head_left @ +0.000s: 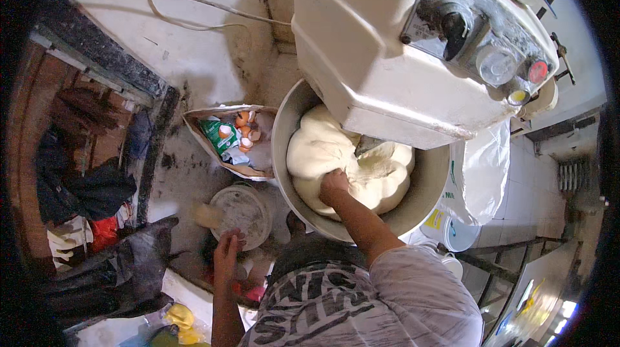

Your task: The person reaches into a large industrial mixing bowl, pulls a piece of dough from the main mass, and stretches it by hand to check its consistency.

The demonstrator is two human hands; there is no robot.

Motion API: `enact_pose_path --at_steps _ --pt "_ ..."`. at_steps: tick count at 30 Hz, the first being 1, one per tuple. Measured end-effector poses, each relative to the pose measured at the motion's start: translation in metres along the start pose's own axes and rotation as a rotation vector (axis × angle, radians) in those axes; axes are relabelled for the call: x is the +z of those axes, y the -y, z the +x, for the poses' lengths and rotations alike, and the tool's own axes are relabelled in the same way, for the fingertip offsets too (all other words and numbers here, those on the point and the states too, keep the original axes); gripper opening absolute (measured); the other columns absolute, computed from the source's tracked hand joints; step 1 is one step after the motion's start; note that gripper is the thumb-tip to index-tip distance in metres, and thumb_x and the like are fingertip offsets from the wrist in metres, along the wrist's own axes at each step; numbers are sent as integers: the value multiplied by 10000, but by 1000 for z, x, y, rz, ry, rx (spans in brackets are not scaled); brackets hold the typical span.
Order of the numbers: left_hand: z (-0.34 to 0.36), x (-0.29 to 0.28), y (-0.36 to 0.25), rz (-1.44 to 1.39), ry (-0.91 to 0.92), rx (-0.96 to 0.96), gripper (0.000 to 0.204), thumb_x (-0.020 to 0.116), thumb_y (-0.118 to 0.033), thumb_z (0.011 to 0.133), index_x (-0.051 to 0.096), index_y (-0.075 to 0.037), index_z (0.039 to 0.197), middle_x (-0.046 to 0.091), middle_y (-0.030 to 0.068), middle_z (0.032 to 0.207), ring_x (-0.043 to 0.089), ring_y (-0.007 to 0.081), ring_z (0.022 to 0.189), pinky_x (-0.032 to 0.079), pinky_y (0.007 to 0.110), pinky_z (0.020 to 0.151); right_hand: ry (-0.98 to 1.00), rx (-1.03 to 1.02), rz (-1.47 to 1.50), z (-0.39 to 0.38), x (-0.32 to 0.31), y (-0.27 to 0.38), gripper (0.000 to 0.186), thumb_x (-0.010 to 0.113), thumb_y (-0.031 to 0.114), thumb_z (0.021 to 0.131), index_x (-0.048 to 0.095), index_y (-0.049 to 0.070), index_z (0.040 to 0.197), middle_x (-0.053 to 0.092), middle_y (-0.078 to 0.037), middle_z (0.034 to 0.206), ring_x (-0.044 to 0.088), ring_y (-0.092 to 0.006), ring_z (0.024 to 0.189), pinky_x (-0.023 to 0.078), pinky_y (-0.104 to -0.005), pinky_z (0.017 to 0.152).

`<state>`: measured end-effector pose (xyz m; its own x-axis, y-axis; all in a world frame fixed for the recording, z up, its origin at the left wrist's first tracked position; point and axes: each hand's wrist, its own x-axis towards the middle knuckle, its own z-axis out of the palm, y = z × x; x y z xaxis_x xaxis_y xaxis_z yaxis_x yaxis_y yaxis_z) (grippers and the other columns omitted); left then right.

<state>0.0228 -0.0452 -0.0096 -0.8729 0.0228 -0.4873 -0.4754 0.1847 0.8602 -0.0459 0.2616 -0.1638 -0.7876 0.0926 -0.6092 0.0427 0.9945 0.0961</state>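
The right hand (334, 184) is pressing, fingers curled, into the dough (323, 150) directly beneath it in the mixer bowl (423, 202). The left hand (227, 253) is hanging open, just below the flour-dusted bucket (240, 213).

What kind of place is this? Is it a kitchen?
Probably a small bakery's work area. A big mixer stands over a metal bowl full of dough, which the right hand presses. The left hand hovers beside a floury bucket.

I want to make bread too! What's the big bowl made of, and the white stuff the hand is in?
The bowl looks like bare metal: grey, smooth, dully shiny. The white stuff is likely dough: soft, matte, bulging in folds where the right hand presses into it.
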Motion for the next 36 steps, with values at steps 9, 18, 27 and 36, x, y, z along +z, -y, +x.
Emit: enact_pose_path --at_steps 9,18,27,36 --pt "3 -2 9 166 8 -18 295 474 -245 923 553 8 1051 599 104 972 557 177 860 431 291 791 29 -262 7 -34 50 -78 178 618 170 725 677 84 870 643 -109 957 609 -251 938 494 -356 795" --pt "12 27 -32 300 -29 387 177 552 -150 869 574 -16 982 585 98 893 537 179 834 429 292 755 -172 -88 264 -93 -46 -79 280 624 173 717 612 -24 916 627 -196 899 616 -313 850 499 -390 734" --pt "51 112 -86 792 353 929 157 603 -103 779 608 -31 918 593 125 926 542 305 879 433 362 787 -206 -21 560 -69 -10 -92 277 460 206 815 610 -24 850 624 -207 906 599 -348 863 476 -422 762" --pt "122 244 -28 1426 726 1144 528 605 -266 780 460 -41 1235 380 134 1343 274 300 1298 242 446 1053 -415 18 899 -216 -52 -150 358 611 220 783 572 5 1066 598 -224 979 591 -357 884 474 -413 748"
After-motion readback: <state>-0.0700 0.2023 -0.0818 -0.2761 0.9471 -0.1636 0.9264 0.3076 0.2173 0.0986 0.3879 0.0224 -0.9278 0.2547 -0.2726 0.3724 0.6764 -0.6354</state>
